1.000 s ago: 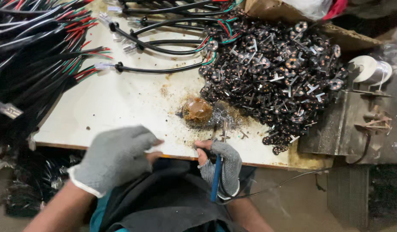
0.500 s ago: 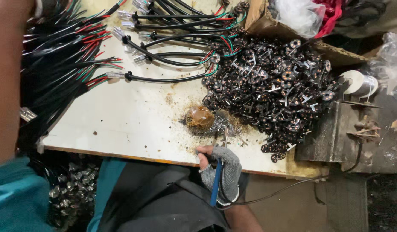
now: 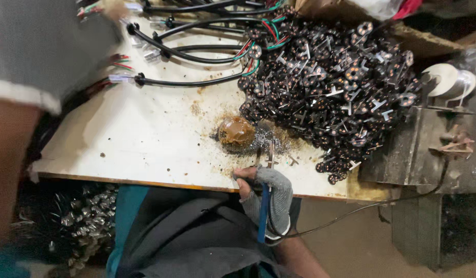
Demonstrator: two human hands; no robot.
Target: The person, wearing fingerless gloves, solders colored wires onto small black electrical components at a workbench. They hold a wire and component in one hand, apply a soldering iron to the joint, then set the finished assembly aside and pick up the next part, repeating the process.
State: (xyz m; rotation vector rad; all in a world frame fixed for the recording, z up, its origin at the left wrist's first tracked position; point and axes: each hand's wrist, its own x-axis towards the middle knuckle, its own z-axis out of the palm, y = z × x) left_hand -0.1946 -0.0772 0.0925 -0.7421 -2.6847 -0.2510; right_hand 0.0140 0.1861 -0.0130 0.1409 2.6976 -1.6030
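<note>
My right hand, in a grey fingerless glove, grips a soldering iron with a blue handle at the front edge of the white worktable. The iron's tip rests on the table beside a brown lump of flux ringed with dark residue. My left hand, in a grey glove, is raised close to the camera at the upper left, blurred, over the black cables with coloured wire ends. Whether it holds anything is hidden.
A big heap of small black round parts with metal pins covers the table's right side. A cardboard box lies behind it. A solder spool sits on a metal stand at the right. More metal parts lie below the table at left.
My left arm has swung up from the table's front edge toward the cables at the upper left. The right hand stays at the edge with the iron.
</note>
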